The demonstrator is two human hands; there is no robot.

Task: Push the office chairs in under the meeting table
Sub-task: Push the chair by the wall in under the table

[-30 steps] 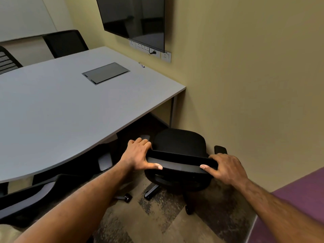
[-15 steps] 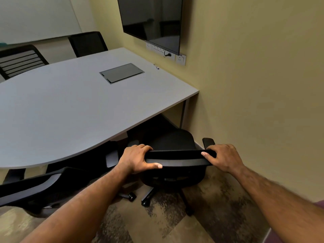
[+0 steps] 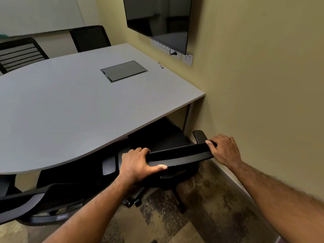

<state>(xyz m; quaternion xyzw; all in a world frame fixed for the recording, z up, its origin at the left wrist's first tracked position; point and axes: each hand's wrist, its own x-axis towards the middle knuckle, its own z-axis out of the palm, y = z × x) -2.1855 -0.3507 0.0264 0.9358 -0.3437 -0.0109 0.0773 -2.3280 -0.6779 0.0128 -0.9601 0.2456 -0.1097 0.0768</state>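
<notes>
Both the left hand (image 3: 138, 163) and the right hand (image 3: 225, 149) are gripping the chair (image 3: 178, 154) by its backrest top, fingers wrapped around it, its seat sliding partly beneath the worktop (image 3: 70, 106); next comes a straight push further under.

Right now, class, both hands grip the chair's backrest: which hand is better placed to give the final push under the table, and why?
Left. The left hand grips the backrest on the open side facing the table. The right hand is crowded close to the wall, beside the armrest.
</notes>
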